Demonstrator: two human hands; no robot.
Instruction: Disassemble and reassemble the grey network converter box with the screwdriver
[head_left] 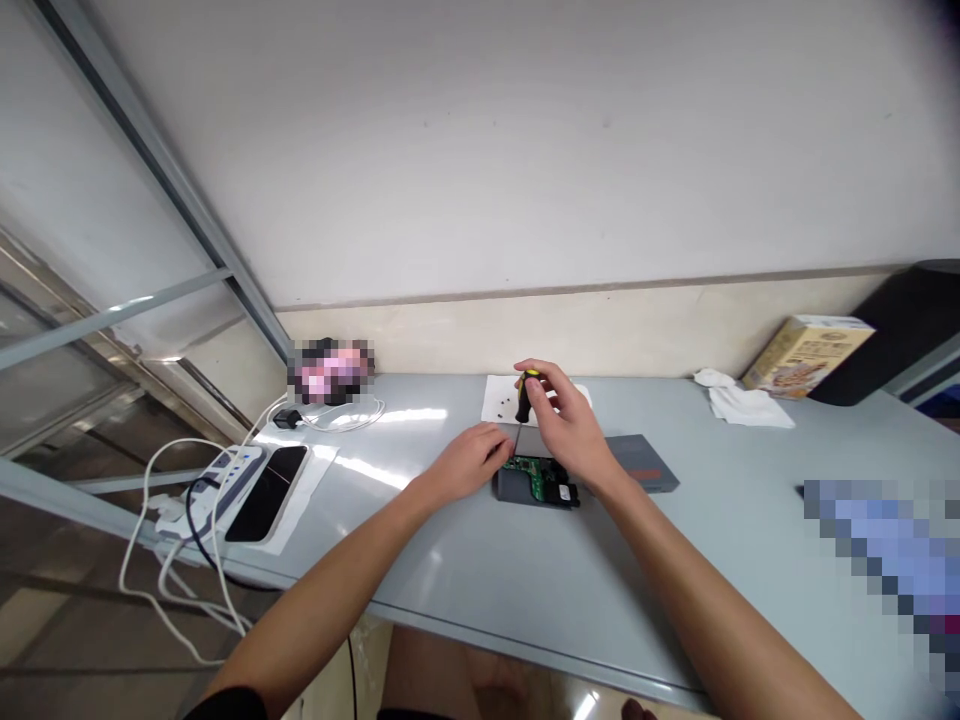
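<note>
An opened electronic device with a dark grey casing lies on the grey table, its green circuit board and black parts exposed. My right hand is closed around the black and yellow handle of a screwdriver. Its thin shaft points down to the device's upper left part. Bent fingers of my left hand grip the device's left edge, close to the screwdriver's tip; the tip itself is too small to make out. Right of the device, partly behind my right wrist, lies a flat dark grey cover.
Small dark screws lie on a white sheet behind the device. At left are a phone, a power strip and loose white cables. Crumpled tissue and a yellow box stand at back right. A wall closes off the table's rear.
</note>
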